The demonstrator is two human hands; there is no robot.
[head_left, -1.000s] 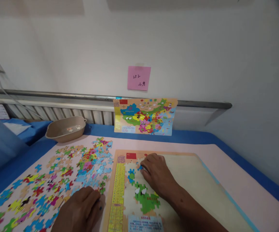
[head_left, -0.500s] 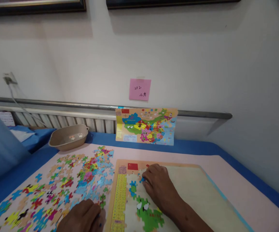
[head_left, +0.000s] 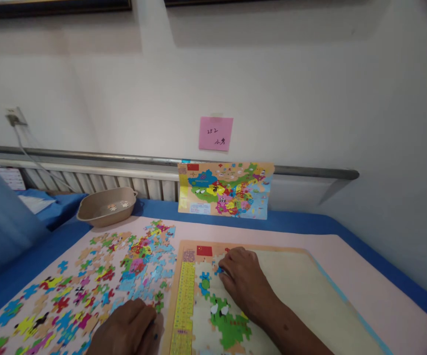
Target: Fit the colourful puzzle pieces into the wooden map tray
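My right hand (head_left: 243, 282) is over the upper left part of the puzzle board (head_left: 294, 291), its thumb and fingers pinched on a small blue puzzle piece (head_left: 218, 270). Below and left of it, joined green pieces with white birds (head_left: 223, 315) lie in the board, along with a blue and green piece (head_left: 205, 284). My left hand (head_left: 126, 328) rests curled on the pink sheet, left of the board's yellow edge. A speck of dark blue shows by its fingertips, but what those fingers hold is hidden.
Many loose puzzle pieces (head_left: 63, 303) spread over the left of the pink sheet (head_left: 357, 266). A beige basin (head_left: 106, 217) with a few pieces stands behind them. A printed map picture (head_left: 225, 191) leans at the wall below a pink note (head_left: 215, 133). A metal rail (head_left: 316, 172) runs along the wall.
The view has shifted slightly. My right hand stays at nearly the same spot on the board, still pinching the blue piece. My left hand remains curled beside the board.
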